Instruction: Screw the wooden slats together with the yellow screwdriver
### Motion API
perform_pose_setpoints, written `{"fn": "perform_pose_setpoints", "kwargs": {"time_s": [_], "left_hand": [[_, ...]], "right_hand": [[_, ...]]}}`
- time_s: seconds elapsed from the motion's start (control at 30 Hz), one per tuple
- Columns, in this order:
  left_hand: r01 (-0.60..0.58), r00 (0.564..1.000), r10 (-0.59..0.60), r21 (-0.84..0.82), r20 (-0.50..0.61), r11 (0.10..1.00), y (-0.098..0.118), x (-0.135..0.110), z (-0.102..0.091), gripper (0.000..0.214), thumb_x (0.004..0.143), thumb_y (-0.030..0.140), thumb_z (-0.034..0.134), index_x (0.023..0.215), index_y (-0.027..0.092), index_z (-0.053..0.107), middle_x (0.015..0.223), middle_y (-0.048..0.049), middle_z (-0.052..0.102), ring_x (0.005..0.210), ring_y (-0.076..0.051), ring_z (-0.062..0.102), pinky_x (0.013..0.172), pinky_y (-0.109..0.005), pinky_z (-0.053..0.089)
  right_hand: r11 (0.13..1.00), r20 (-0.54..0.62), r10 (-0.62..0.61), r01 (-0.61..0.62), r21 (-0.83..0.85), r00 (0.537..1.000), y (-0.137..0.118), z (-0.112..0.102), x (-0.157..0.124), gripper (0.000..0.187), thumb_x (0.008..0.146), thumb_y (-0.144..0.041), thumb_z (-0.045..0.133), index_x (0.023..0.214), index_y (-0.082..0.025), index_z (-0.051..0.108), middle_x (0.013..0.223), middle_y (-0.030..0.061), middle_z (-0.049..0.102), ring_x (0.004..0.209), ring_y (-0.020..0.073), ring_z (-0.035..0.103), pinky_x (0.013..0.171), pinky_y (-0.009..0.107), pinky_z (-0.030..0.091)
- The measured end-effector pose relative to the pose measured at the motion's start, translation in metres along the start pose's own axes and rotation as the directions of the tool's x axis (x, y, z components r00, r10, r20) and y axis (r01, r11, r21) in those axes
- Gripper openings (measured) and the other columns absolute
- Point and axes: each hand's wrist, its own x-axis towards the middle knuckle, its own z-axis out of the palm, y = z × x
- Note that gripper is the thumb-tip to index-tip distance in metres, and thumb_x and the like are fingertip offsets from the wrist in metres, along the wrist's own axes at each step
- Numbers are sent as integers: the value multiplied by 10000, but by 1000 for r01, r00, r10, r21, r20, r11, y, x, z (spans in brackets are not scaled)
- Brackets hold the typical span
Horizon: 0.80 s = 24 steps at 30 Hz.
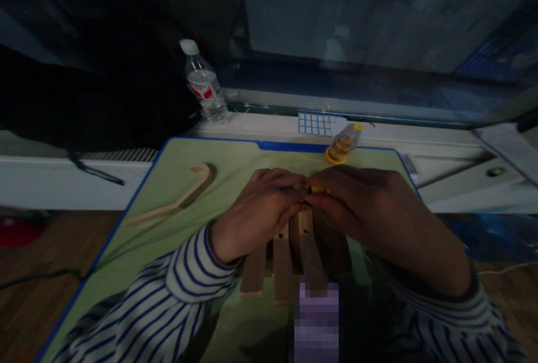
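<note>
My right hand [372, 200] pinches a small yellow piece [318, 189] with a dark end between thumb and forefinger. Its exact kind is hidden by the fingers. Coming from the other side, my left hand [260, 206] has its fingers drawn together, and its fingertips meet those of the right. What they grip cannot be made out. Under both hands lie several wooden slats side by side. The middle slat [281, 270] and the right slat [310, 254] each show a dark hole near the far end, which the hands partly cover.
A curved wooden piece [185, 200] lies on the green, blue-edged table [227, 156] at left. Behind stand a water bottle [205, 91] and a small yellow-capped bottle [344, 143], near a sheet of blue-edged labels [315, 124]. A pixelated purple patch [317, 324] covers the near edge.
</note>
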Motion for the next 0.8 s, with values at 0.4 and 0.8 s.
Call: {"fn": "perform_pose_setpoints", "kwargs": {"time_s": [0.4, 0.8], "left_hand": [[-1, 1000, 1, -19, 3, 1000, 0, 0, -1, 189, 942, 260, 524, 1068, 237, 663, 1205, -18, 620, 1120, -250, 529, 943, -444, 381], [-35, 998, 37, 41, -44, 999, 1, 0, 0, 215, 928, 228, 543, 1099, 250, 672, 1217, -26, 629, 1101, -231, 550, 945, -437, 409]], "right_hand": [[1000, -14, -5, 5, -14, 1000, -1, 1, 3, 184, 952, -325, 480, 987, -195, 606, 830, 35, 703, 700, 213, 680, 562, 313, 439], [1000, 12, 31, -31, -3, 999, -3, 6, 2, 220, 966, -317, 454, 1045, -188, 614, 940, 51, 713, 832, 214, 687, 682, 325, 492]]}}
